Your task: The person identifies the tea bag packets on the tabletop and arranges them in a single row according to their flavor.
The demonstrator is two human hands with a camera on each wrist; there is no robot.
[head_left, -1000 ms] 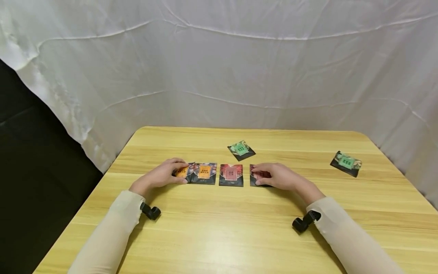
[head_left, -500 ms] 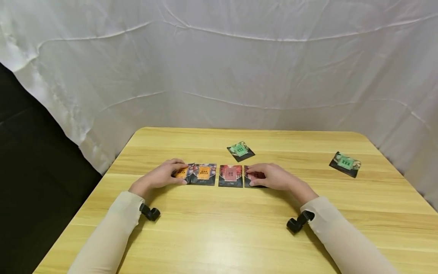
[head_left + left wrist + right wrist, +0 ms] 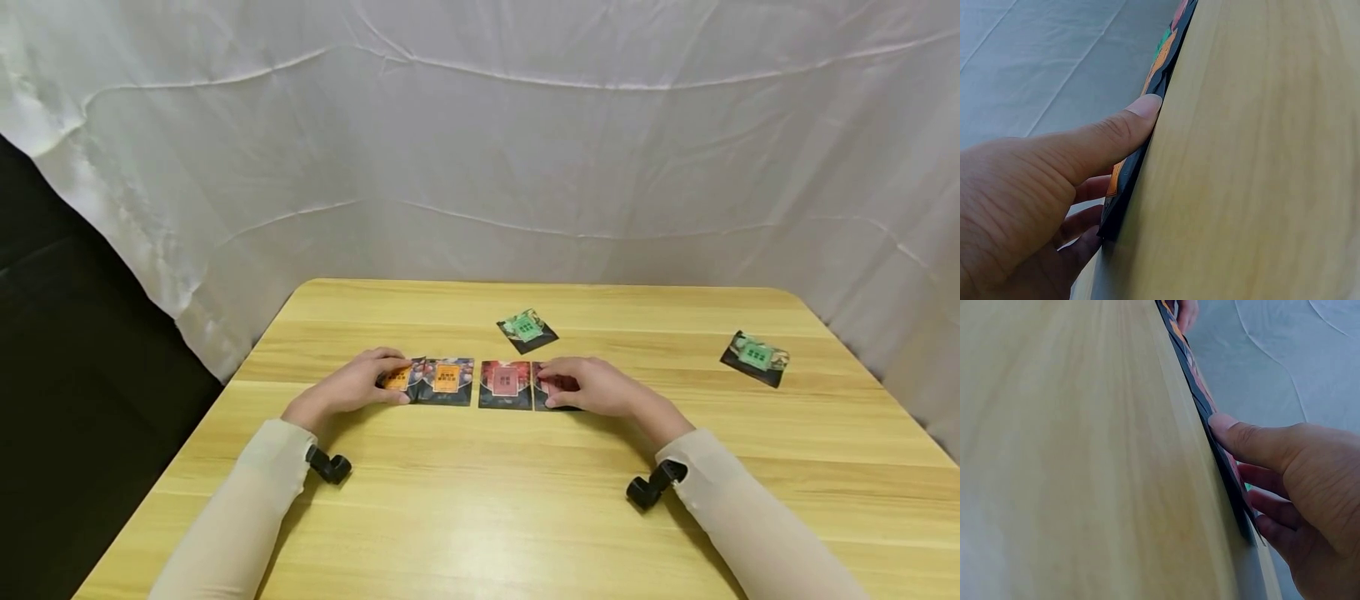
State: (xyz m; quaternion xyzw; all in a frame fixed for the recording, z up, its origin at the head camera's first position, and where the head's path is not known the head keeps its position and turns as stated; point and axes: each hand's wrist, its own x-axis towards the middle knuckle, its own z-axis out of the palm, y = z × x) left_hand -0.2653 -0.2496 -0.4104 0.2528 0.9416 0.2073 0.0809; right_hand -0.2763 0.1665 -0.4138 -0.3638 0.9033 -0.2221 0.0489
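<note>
Two sachets with orange labels and two with red labels lie in a row on the table. My left hand (image 3: 358,382) holds the leftmost orange-labelled sachet (image 3: 399,378), thumb along its near edge and fingers over its far side; the palm side hides part of it. Beside it lies the other orange-labelled sachet (image 3: 447,385), overlapping at the edge. After a narrow gap comes a red-labelled sachet (image 3: 506,385). My right hand (image 3: 606,387) grips the rightmost red-labelled sachet (image 3: 1229,464) by thumb and fingers, its left edge right at its neighbour.
A green-labelled sachet (image 3: 527,330) lies tilted behind the row. Another green-labelled sachet (image 3: 755,359) lies farther right on the wooden table (image 3: 465,500). A pale curtain (image 3: 480,167) hangs behind the table's far edge.
My right hand has slid its red-labelled sachet left, closing the gap to the other red one. The left hand stays where it was.
</note>
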